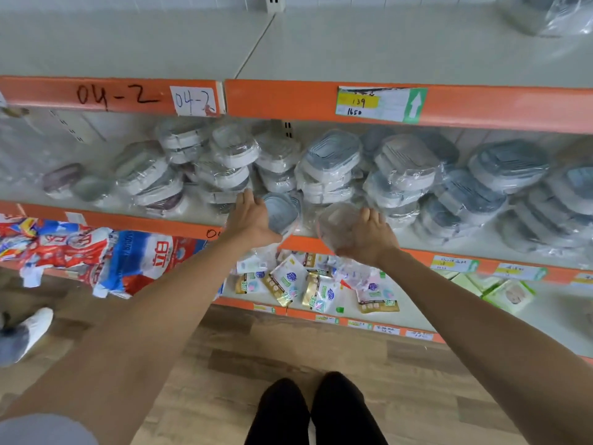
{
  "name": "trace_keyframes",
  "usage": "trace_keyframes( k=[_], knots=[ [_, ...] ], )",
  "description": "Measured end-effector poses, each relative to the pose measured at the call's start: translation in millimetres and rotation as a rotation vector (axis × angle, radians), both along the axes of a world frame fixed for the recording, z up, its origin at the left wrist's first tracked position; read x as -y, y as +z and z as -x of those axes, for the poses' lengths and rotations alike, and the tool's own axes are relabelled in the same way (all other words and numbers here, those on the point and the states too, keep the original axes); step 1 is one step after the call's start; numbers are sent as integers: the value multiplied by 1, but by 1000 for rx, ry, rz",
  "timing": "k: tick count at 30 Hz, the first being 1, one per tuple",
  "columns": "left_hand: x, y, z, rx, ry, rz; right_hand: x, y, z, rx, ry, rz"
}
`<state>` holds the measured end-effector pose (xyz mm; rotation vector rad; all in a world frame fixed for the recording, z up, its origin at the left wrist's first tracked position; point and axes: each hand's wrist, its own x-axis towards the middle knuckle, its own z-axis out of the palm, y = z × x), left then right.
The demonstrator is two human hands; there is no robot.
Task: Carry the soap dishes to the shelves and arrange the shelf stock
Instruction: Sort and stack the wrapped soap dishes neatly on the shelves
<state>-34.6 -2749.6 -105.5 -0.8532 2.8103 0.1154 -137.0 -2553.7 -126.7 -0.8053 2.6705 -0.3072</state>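
Soap dishes [333, 162] wrapped in clear plastic crowd the middle shelf [481, 242] in leaning stacks, pale ones to the left, blue-grey ones to the right. At the shelf's front edge the left hand [253, 220] grasps a blue-grey dish [282, 213], fingers curled round its near side. Just beside it the right hand [369, 236] holds a clear-wrapped pale dish [337, 226] from below, thumb up along its right side. Both dishes sit over the orange rail [301, 242], close before the stacks. The rail above carries a handwritten "04-2" label [194, 101] and a price tag [380, 104] with a green arrow. On the lower shelf lie detergent bags [138, 258] at left and small sachets [288, 281] under the hands.
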Motion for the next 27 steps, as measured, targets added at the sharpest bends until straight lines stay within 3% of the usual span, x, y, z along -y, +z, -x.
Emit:
trace_keyframes(
  k=[12, 20, 27],
  knots=[
    [41, -39, 48, -75, -104, 4, 32, -33, 43, -108, 35, -40],
    [45, -49, 46, -93, -231, 121, 28, -33, 36, -331, 177, -105],
    [38, -39, 38, -85, -277, 141, 28, -22, 32, -246, 142, -159]
  ],
)
